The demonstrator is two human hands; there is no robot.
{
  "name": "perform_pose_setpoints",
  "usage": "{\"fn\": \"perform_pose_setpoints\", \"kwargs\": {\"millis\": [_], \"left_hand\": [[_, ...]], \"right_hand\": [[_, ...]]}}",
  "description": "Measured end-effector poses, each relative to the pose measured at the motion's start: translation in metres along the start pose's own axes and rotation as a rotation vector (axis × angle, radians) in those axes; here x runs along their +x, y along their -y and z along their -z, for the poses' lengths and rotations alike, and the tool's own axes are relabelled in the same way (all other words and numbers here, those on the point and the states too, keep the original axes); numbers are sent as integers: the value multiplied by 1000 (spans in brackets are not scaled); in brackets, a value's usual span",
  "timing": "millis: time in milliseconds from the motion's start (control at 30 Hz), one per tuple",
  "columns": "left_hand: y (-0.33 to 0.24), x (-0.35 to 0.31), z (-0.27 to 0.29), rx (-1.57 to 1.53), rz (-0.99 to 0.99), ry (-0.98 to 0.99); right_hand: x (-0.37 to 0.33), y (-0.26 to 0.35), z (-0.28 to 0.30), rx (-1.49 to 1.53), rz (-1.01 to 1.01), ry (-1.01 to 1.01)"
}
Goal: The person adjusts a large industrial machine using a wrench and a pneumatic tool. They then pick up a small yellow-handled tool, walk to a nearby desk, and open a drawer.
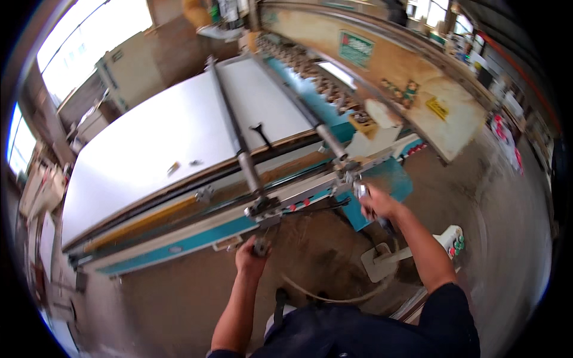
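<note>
My left hand (pixel 250 258) grips a short metal lever (pixel 261 243) that hangs below the front rail (pixel 197 238) of a large woodworking machine. My right hand (pixel 378 206) is closed around a shiny metal handle (pixel 360 190) at the end of a second long steel bar (pixel 310 119). A first steel bar (pixel 236 137) runs back from the left clamp across a big white board (pixel 161 131) lying flat on the machine table. Both forearms come up from the lower edge.
A teal-and-wood machine body (pixel 382 65) rises at the right behind the board. A white foot-pedal box with coloured buttons (pixel 450 238) and a hose (pixel 322 295) lie on the dusty floor. Stacked panels stand at the left, windows beyond.
</note>
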State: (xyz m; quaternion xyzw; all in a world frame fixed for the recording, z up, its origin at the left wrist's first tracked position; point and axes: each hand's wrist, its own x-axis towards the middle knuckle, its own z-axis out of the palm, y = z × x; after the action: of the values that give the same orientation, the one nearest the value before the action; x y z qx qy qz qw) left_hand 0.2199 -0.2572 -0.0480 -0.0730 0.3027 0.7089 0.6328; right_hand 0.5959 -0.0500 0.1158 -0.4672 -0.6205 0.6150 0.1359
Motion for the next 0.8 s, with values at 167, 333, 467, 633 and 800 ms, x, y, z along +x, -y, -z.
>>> {"fn": "perform_pose_setpoints", "kwargs": {"millis": [167,333,467,633,800], "left_hand": [[-33,54,-54,97,-117,251],[-56,79,-88,172,-214,194],[-49,83,-125,221,-197,266],[-31,78,-160,235,-171,379],[-22,57,-186,689,-493,380]], "right_hand": [[-81,4,-101,-245,-102,325],[-100,8,-130,-401,-12,178],[-106,0,-134,-474,81,207],[-104,5,-129,-249,91,107],[-109,0,-111,-48,71,58]]}}
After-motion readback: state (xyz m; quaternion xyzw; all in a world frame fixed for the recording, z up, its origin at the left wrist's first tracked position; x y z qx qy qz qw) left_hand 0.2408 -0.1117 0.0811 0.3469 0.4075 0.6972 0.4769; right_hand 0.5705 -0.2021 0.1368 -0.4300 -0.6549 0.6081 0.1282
